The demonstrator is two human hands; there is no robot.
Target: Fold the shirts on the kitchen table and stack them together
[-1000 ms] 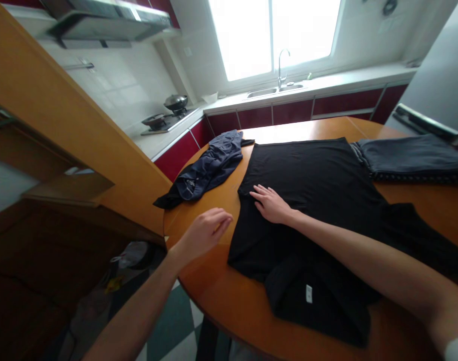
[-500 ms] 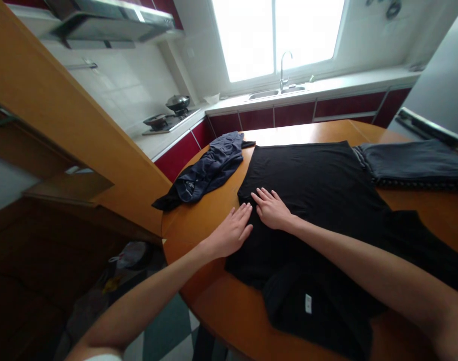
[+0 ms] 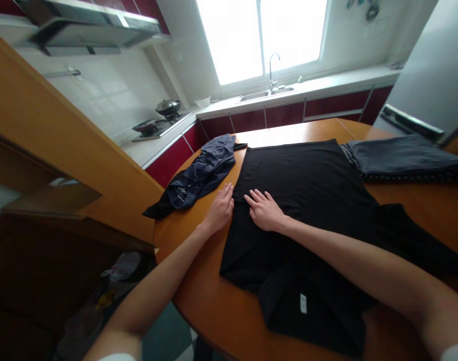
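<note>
A black long-sleeved top (image 3: 304, 175) lies spread over the wooden table (image 3: 199, 281), its collar end with a small white label (image 3: 303, 304) toward me. One sleeve stretches out to the right; on the left side the sleeve is not visible, probably tucked out of sight. My left hand (image 3: 220, 209) rests at the top's left edge, fingers extended and pointing away from me. Flat on the fabric just to the right, my right hand (image 3: 265, 209) has its fingers spread. Neither hand grips anything.
A crumpled dark blue garment (image 3: 202, 173) lies at the table's left edge. Folded grey and dark clothes (image 3: 405, 158) are stacked at the right. Beyond stand a counter with a sink (image 3: 266, 94), a stove with a pan (image 3: 168, 108) and a fridge (image 3: 432, 75).
My left hand has moved from on top of the fabric out to its left edge, and that edge now lies straighter. My right hand stays almost in place. The view has shifted slightly.
</note>
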